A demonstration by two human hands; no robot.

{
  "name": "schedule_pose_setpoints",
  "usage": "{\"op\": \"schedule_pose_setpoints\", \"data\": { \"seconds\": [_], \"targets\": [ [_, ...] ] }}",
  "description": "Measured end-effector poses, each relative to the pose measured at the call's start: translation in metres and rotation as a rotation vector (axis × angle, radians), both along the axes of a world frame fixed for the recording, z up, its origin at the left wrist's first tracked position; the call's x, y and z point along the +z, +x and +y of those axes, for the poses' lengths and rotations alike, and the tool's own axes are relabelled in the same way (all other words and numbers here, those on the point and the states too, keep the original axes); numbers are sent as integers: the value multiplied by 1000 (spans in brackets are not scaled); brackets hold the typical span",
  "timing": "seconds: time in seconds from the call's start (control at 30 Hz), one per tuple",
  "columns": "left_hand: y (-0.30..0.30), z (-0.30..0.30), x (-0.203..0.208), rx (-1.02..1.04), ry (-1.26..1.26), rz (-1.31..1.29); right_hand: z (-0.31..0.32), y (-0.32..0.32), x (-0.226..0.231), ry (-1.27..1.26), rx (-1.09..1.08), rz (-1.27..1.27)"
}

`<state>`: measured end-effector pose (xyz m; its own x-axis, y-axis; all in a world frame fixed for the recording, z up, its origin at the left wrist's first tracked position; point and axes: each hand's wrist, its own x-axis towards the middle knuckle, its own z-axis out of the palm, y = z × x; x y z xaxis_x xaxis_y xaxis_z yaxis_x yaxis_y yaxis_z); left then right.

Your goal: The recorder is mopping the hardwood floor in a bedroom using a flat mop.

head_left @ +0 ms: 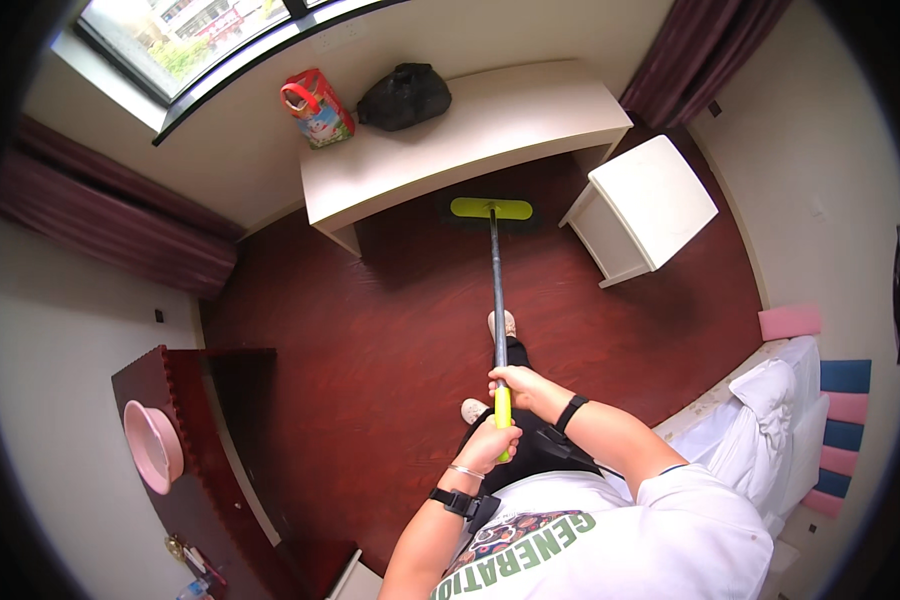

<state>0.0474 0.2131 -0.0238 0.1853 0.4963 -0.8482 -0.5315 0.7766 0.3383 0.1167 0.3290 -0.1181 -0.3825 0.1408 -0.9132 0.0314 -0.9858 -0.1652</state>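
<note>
Both my hands are closed around the pole of a broom, one behind the other. My left hand wraps the yellow-green grip at the near end, close to my body. Farther up, my right hand grips the pole just where the grip meets the grey shaft. The shaft runs straight away from me to a yellow-green broom head with dark bristles, which is down at the dark red floor, by the opening under the desk.
A white desk against the far wall bears a red bag and a black bag. Right of the broom head stands a white cabinet. A bed with white bedding lies right; a dark red cabinet with a pink basin left.
</note>
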Motion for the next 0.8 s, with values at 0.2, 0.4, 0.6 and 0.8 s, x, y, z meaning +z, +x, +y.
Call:
{"op": "schedule_pose_setpoints", "data": {
  "seconds": [0.2, 0.4, 0.6, 0.8],
  "targets": [
    [33, 33, 15, -107, 39, -64, 6, 36, 28, 90, -50, -129],
    [38, 83, 22, -174, 16, -36, 43, 41, 37, 198, -82, -154],
    [52, 172, 19, -235, 41, -26, 128, 60, 23, 152, -177, -117],
    [79, 268, 0, -257, 9, -42, 233, 88, -16, 240, 14, -219]
  ]
}}
